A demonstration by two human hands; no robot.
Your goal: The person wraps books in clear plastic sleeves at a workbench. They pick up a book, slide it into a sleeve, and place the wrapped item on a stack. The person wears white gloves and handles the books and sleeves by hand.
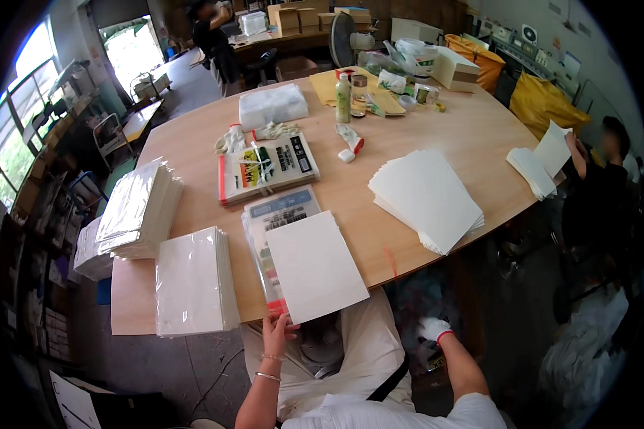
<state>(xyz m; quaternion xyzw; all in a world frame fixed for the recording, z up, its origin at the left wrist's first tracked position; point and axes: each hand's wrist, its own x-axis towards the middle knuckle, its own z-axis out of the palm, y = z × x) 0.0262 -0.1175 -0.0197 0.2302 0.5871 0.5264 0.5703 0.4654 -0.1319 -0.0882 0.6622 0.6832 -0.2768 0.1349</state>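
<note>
At the near table edge my left hand (278, 329), bare and with bracelets at the wrist, has its fingers closed at the red-edged end of a clear printed plastic bag (260, 247). A blank white sheet (316, 268) lies askew over that bag, its lower corner by my fingertips and jutting past the table edge. My right hand (434, 329), in a white glove with a red cuff, hangs below table height at the right of my legs, apart from the sheets. Its fingers are too blurred to read.
Plastic-wrapped stacks (193, 282) stand left; a fanned pile of white sheets (428, 196) lies right. Beyond are a pack of printed bags (268, 168), gloves (230, 140), a bottle (343, 99) and a jar. At the far right a person (601, 171) handles white sheets.
</note>
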